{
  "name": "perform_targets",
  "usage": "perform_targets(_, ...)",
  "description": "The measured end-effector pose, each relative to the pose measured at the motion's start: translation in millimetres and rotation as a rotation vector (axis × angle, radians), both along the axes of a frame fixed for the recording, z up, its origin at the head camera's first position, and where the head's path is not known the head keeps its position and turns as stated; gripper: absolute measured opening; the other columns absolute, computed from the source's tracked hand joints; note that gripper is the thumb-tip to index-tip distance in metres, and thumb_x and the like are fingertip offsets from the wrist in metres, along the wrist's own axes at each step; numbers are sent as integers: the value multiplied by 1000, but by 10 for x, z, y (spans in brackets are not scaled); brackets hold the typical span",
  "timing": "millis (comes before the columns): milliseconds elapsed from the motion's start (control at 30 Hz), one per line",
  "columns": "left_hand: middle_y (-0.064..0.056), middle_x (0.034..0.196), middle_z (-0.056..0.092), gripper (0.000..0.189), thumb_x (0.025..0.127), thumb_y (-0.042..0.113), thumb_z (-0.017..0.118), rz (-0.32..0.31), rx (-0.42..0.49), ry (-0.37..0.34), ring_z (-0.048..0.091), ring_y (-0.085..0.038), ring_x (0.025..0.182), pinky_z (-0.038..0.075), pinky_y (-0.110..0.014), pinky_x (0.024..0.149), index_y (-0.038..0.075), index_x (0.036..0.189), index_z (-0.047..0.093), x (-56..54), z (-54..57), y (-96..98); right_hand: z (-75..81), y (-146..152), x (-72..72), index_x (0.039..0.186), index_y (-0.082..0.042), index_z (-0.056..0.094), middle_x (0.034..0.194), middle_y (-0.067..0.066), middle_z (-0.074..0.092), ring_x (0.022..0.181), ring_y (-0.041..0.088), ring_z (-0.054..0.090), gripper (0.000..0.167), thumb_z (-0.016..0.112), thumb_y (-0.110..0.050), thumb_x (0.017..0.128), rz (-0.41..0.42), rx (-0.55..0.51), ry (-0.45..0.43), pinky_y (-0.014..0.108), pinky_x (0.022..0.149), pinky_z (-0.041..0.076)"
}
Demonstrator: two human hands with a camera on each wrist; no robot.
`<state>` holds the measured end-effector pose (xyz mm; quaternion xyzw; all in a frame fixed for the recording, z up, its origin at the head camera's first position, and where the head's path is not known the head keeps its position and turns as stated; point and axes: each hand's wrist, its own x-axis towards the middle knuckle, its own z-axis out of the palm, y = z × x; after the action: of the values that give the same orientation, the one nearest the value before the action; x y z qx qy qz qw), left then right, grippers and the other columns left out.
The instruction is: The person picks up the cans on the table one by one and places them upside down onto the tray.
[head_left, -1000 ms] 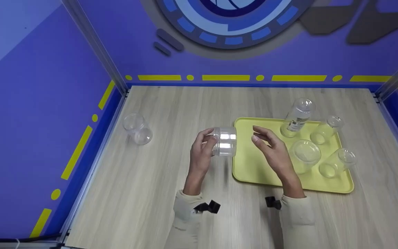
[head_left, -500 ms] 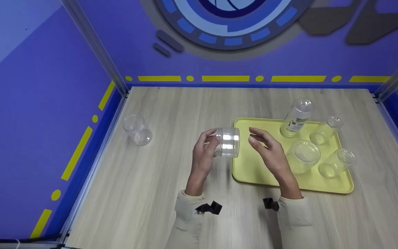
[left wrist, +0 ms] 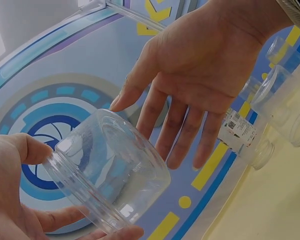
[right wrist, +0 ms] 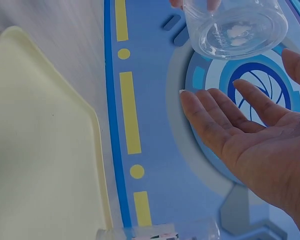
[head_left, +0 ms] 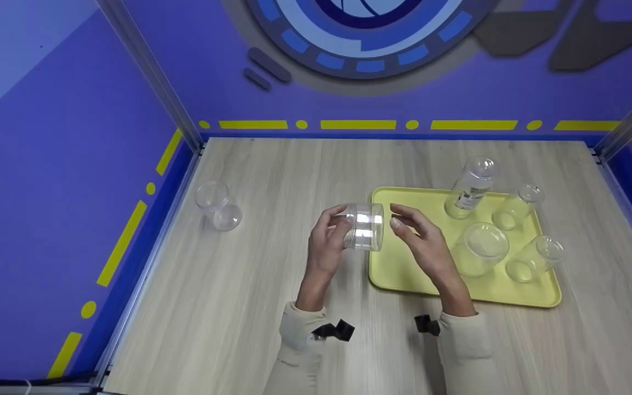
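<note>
My left hand (head_left: 324, 244) grips a clear plastic jar (head_left: 366, 226) by its ridged rim end, thumb on the near side. The jar lies sideways in the air, its flat base (right wrist: 242, 32) turned toward my right hand (head_left: 423, 236). That right hand holds nothing; its fingers are loosely bent and stand just short of the base. In the left wrist view the right fingers (left wrist: 177, 125) hang behind the jar, and a gap shows between hand and base in the right wrist view.
A yellow tray (head_left: 404, 269) lies under and right of my right hand. On it stand a labelled clear bottle (head_left: 470, 189), a wide jar (head_left: 480, 249) and two clear cups, the back one (head_left: 518, 207) and front one (head_left: 535, 259). Another clear container (head_left: 219, 206) stands far left.
My left hand has carried the jar a little to the right. My right hand has moved left, so the gap between it and the jar's base has narrowed.
</note>
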<state>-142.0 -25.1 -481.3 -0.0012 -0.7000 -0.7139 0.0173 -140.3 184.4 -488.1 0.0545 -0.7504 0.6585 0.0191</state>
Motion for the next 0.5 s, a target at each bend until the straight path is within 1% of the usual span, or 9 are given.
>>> perform_targets(200,-15,120,66,49,100,29,62,2,21,-2,71,-33,104,63,-44,81,3,142,62,7,1,17,-6,-20,2,146,0,60,147,17,60,137,32,55,43,66,-19,107,4,-3,-3,50,112,43)
perform_targets(500,-14,119,66,51,99,32,61,1,-3,-12,71,-29,101,62,-41,80,4,142,62,-6,12,22,2,-47,-4,146,0,60,145,17,62,135,31,56,43,66,-19,107,13,-1,-10,50,112,43)
